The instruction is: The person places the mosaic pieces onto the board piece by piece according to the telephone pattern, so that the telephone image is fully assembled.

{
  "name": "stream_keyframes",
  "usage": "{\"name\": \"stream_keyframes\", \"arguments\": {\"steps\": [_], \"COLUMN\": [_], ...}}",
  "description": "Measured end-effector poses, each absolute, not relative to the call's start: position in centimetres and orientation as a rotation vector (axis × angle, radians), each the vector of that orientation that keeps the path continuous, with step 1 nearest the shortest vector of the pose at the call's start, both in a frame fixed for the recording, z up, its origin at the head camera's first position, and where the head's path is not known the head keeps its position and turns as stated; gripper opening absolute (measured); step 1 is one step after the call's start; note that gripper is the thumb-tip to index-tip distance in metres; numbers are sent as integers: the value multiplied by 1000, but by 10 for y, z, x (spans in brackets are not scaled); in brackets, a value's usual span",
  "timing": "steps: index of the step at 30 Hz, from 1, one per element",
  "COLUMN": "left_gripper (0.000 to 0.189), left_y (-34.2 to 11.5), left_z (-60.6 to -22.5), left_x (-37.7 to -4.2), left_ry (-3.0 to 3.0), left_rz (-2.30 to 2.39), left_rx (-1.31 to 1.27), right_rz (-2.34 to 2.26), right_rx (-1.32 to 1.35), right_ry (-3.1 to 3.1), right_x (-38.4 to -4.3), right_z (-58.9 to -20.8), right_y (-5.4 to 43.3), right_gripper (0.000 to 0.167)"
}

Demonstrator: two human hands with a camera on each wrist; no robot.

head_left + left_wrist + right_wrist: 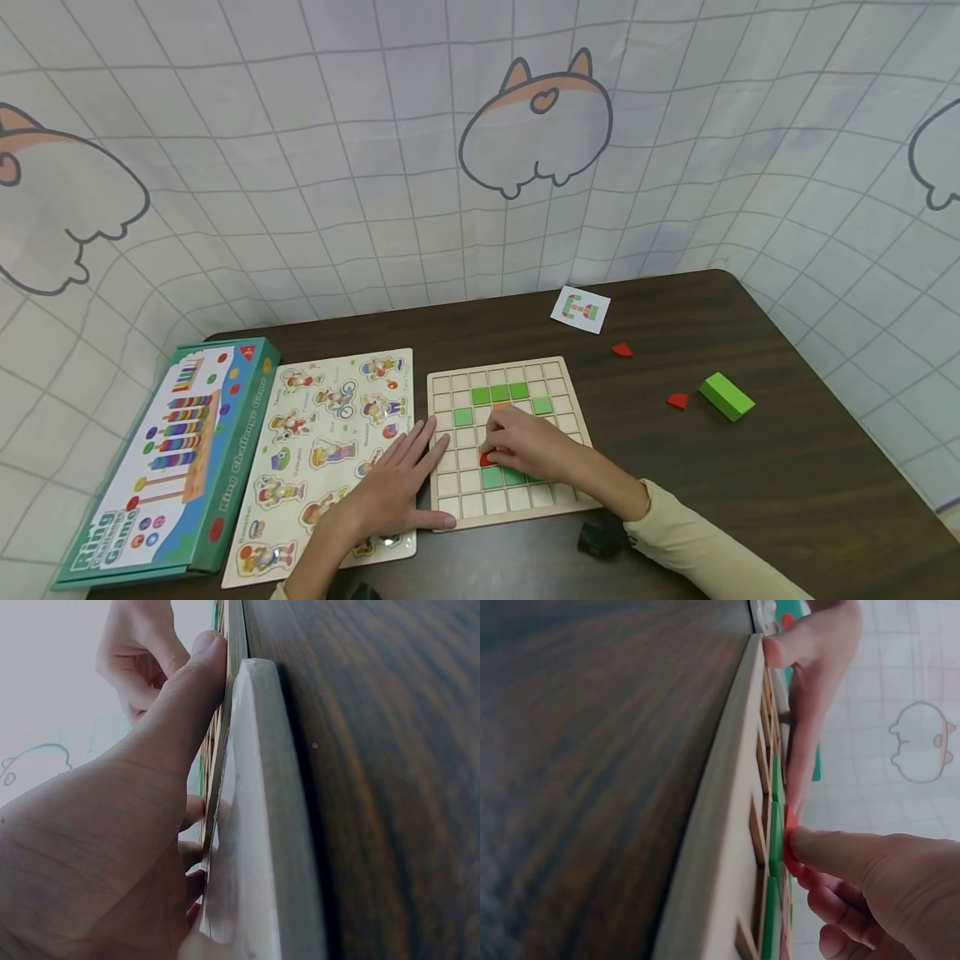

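Observation:
A wooden grid board (471, 505) lies on the dark table, with several green square tiles (499, 392) in its cells. Along its left edge rests my left hand (393, 492), fingers straight and spread, thumb at the near left corner. My right hand (528, 442) is over the middle of the board and pinches a red piece (486, 459) between thumb and fingers. In the right wrist view this red piece (789, 836) is right by the green tiles (775, 847). Part of an orange piece (501, 406) shows just beyond the right hand, which hides some cells.
Left of the grid are a picture puzzle board (251, 533) and a green game box (165, 467). On the right lie two red pieces, one farther back (622, 350), one nearer (677, 401), beside a green block (726, 396). A pattern card (581, 309) lies at the back edge.

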State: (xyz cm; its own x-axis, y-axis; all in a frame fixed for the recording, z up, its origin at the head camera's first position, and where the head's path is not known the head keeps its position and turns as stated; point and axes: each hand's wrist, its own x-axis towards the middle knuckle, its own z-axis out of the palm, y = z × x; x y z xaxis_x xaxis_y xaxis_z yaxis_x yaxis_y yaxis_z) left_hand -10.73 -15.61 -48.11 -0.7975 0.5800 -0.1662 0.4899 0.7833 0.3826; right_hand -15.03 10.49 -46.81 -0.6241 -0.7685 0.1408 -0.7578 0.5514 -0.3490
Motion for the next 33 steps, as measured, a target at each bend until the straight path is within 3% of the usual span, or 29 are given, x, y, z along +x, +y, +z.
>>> {"name": "stream_keyframes", "arguments": {"steps": [21, 28, 33], "left_gripper": [103, 104, 103], "left_y": [-157, -157, -157], "left_z": [-481, -484, -483], "left_x": [-110, -108, -108], "left_ry": [2707, 2691, 2691], "left_rz": [466, 478, 475], "left_rx": [865, 860, 857], "right_rz": [-418, -718, -766], "right_rx": [-1621, -1322, -1233], "right_ry": [2806, 2905, 2845], "right_x": [-152, -151, -146], "right_z": [-462, -457, -466], "right_y": [116, 164, 179], "right_gripper": [15, 32, 31]}}
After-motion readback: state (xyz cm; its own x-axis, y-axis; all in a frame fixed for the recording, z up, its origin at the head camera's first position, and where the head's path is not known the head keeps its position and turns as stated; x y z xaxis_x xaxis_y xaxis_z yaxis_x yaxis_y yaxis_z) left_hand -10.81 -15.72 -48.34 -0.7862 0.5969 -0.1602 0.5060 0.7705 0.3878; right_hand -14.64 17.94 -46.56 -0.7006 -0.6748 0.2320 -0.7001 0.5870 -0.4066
